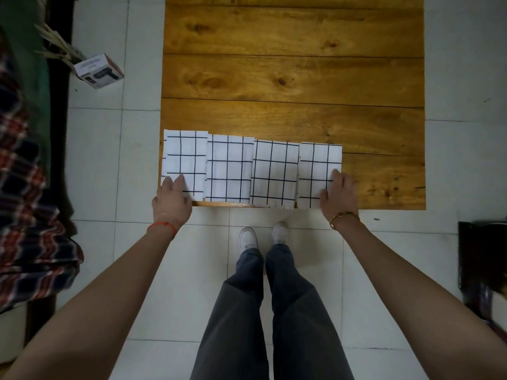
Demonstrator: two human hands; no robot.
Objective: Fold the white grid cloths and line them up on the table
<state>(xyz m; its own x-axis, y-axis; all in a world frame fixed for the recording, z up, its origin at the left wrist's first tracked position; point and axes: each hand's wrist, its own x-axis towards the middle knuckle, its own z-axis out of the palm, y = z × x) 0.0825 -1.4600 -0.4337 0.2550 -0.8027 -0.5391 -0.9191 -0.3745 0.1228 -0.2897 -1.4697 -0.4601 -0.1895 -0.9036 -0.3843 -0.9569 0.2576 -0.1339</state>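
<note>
Several folded white grid cloths lie side by side in a row along the near edge of the wooden table (293, 78). My left hand (172, 198) rests with straight fingers on the near left corner of the leftmost cloth (186, 157). My right hand (339, 193) lies flat on the right edge of the rightmost cloth (318, 163). Between them sit two more folded cloths, one left of middle (230, 168) and one right of middle (275, 171). The cloths' edges touch or slightly overlap, each a little nearer than the one to its left.
A small printed box (99, 70) lies on the tiled floor left of the table. A plaid blanket (24, 193) hangs at the far left. A dark object (482, 256) stands on the floor at the right. My legs and white shoes are below the table edge.
</note>
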